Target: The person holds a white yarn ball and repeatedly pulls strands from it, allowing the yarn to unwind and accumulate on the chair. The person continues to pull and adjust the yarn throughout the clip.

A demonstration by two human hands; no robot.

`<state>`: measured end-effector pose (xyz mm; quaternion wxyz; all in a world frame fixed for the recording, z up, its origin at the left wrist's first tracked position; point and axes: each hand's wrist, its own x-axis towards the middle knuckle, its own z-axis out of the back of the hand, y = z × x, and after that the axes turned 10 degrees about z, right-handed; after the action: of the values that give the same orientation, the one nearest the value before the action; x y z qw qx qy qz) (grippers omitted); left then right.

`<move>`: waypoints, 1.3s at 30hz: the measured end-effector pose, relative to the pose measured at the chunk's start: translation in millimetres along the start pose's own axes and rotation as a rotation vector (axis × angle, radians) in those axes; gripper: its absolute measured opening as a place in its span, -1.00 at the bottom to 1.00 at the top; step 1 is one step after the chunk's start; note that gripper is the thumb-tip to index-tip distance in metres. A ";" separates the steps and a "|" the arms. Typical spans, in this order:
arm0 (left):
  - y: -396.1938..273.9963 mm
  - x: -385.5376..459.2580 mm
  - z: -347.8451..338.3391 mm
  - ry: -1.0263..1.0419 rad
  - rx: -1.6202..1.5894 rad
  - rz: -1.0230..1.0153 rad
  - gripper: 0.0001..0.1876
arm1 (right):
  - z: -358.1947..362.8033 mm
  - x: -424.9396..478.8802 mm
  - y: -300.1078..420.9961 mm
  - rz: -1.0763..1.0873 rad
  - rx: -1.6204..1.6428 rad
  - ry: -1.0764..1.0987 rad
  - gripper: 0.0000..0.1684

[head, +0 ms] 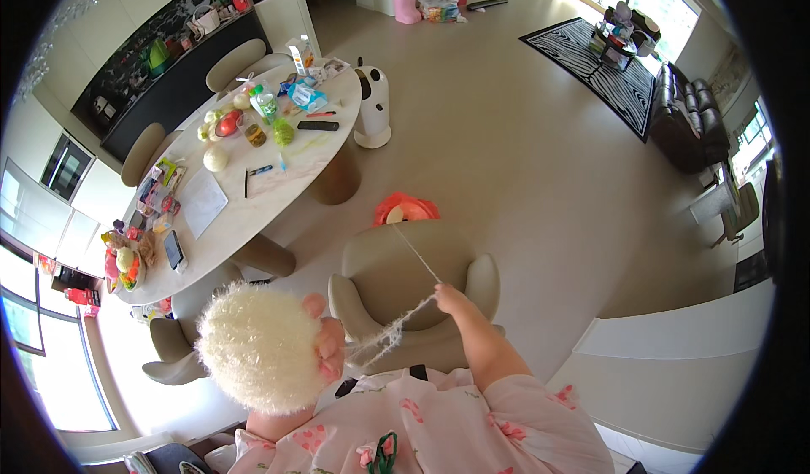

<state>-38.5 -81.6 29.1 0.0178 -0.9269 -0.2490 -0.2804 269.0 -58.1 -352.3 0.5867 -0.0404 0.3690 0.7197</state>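
A large, fuzzy cream ball of yarn [256, 347] hides most of my left hand [330, 341], whose fingers wrap around its right side. My right hand [450, 298] is closed on a pale yarn strand [417, 254], over the seat of a beige armchair [408, 278]. From there the strand runs up across the chair back towards a red plastic bag [405, 208] on the floor behind it. A cream piece shows in the bag's opening. Several fuzzy loose strands [389, 335] stretch between my two hands.
To the left stands an oval table [297, 183] holding a paper sheet [204, 202], a phone [173, 249], a green-capped bottle [264, 104], a cup [253, 131] and yarn balls. Beyond it is a white spotted bin-like object [373, 107]. A zebra-striped rug [588, 69] lies far right.
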 end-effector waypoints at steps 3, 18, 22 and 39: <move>6.6 11.3 -13.8 -0.240 0.093 -0.120 -0.51 | -1.8 -23.1 -26.4 -0.088 0.224 -0.154 -0.71; -54.8 -13.9 156.2 -1.112 0.199 -0.206 -0.38 | 235.5 -178.8 165.7 0.995 0.799 -0.709 -0.61; -37.2 6.3 178.2 -0.936 0.071 -0.260 -0.37 | 267.2 -256.5 232.2 1.543 0.793 -0.445 -0.57; -35.8 24.4 143.9 -0.661 0.005 -0.330 -0.37 | 273.5 -255.0 124.9 0.723 0.850 -0.461 -0.70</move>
<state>35.7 -14.4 -83.0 -0.1068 -0.9147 -0.3881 0.0358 341.0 -112.5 31.5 0.3344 0.4826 0.4780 0.6533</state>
